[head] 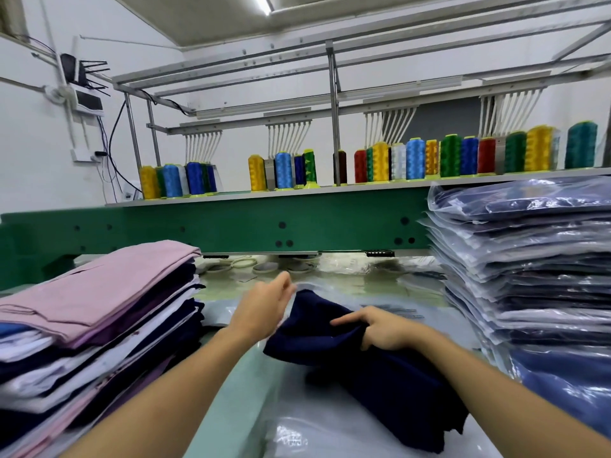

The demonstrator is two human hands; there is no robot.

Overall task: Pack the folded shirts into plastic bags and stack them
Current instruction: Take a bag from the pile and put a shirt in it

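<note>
A folded navy shirt (373,375) lies across the table in front of me, its far end reaching a clear plastic bag (330,285). My right hand (380,328) grips the shirt's upper fold, fingers curled into the cloth. My left hand (264,305) is at the shirt's far left corner, fingertips at the bag's edge; whether it pinches the plastic is blurred. A pile of unbagged folded shirts (99,312), pink on top, stands at my left. A tall stack of bagged shirts (529,269) stands at my right.
More flat plastic bags (314,434) lie on the table near me. A green embroidery machine beam (264,226) runs across behind the table, with thread cones (413,160) on the shelf above it. Embroidery hoops (261,267) lie under the beam.
</note>
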